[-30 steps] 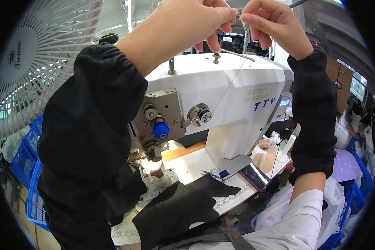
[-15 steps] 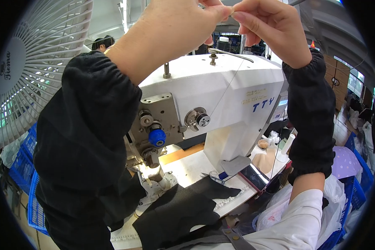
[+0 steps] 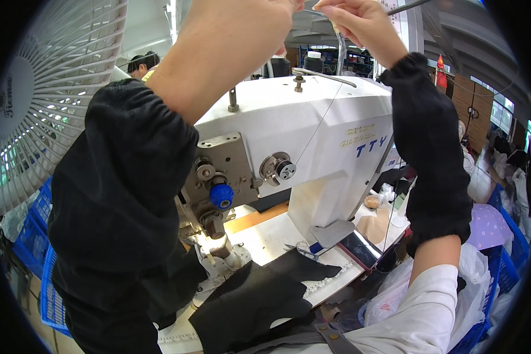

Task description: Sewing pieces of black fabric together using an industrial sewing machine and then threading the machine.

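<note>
Both hands are raised above a white sewing machine, at the upper edge of the view. My left hand is closed, with its fingertips partly cut off by the edge. Beside it, my right hand pinches thumb against fingers; whatever is between them is too small to make out. A thread runs from the metal arm on the machine's top down to the round tension disc. Black fabric pieces lie on the machine bed, near small scissors.
A white fan stands close on the left. Blue crates sit below it, and plastic bags fill the right side. Behind the machine are dark thread cones and a curved metal rod. Another person is farther back.
My right hand has moved slightly left and up, and my left hand has risen a little. More of the thread cones and the curved rod shows behind them. The fabric stays where it was.
</note>
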`<state>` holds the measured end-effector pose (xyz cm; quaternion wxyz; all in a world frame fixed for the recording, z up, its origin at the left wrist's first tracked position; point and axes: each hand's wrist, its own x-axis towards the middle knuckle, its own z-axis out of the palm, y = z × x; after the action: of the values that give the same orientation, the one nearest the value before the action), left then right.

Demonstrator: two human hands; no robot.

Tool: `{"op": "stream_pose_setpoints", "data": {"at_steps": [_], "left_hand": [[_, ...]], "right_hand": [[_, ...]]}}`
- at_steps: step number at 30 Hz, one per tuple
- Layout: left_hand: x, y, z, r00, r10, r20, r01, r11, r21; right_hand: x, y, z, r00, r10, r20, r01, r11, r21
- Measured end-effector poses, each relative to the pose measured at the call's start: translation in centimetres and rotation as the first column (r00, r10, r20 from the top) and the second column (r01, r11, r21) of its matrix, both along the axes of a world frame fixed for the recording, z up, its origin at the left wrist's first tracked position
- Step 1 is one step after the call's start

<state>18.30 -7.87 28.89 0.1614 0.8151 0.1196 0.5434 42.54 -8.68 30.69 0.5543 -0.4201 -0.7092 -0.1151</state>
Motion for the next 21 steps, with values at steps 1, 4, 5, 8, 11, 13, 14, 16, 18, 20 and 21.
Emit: {"op": "stream_pose_setpoints", "data": {"at_steps": [1,4,5,8,11,13,14,16,18,20,21], "left_hand": [[-0.1,0.2,-0.3,0.999,-0.027,0.033,0.025,0.999,0.043],[-0.4,0.9,-0.6,0.995,-0.077,0.066,0.071,0.994,0.084],[-0.4,1.1,-0.5,0.994,-0.084,0.067,0.079,0.994,0.082],[-0.3,1.2,-0.2,0.992,-0.101,0.074,0.096,0.993,0.067],[-0.1,0.8,0.0,0.997,-0.046,0.062,0.044,0.998,0.040],[0.0,0.4,0.0,0.998,-0.031,0.057,0.029,0.999,0.026],[0.2,0.2,0.0,0.999,-0.007,0.053,0.007,1.000,0.009],[0.3,0.0,0.2,0.997,0.060,0.042,-0.059,0.998,-0.036],[0.1,0.1,0.3,1.000,0.019,0.004,-0.019,0.998,-0.064],[-0.6,0.5,0.3,0.997,-0.075,-0.033,0.074,0.997,-0.024],[-1.0,0.9,0.3,0.996,-0.084,-0.042,0.085,0.996,0.017]], "right_hand": [[1.1,1.5,0.4,0.999,-0.036,-0.005,0.036,0.999,-0.021],[3.6,6.8,1.2,0.997,-0.065,-0.042,0.063,0.996,-0.058],[3.9,8.7,1.4,0.998,-0.019,-0.065,0.016,0.999,-0.047],[5.1,11.3,1.6,0.979,0.105,-0.173,-0.119,0.990,-0.076],[4.9,12.0,1.6,0.961,0.106,-0.256,-0.145,0.980,-0.139],[4.1,11.9,1.6,0.936,0.126,-0.328,-0.188,0.968,-0.166],[3.7,11.9,1.4,0.930,0.076,-0.359,-0.166,0.960,-0.227],[2.7,11.9,1.1,0.925,0.085,-0.371,-0.187,0.950,-0.250],[1.9,12.1,1.1,0.942,0.042,-0.333,-0.160,0.929,-0.334],[1.3,12.6,1.2,0.934,0.038,-0.354,-0.188,0.898,-0.398],[1.1,12.8,1.4,0.929,0.033,-0.370,-0.196,0.889,-0.414]]}}
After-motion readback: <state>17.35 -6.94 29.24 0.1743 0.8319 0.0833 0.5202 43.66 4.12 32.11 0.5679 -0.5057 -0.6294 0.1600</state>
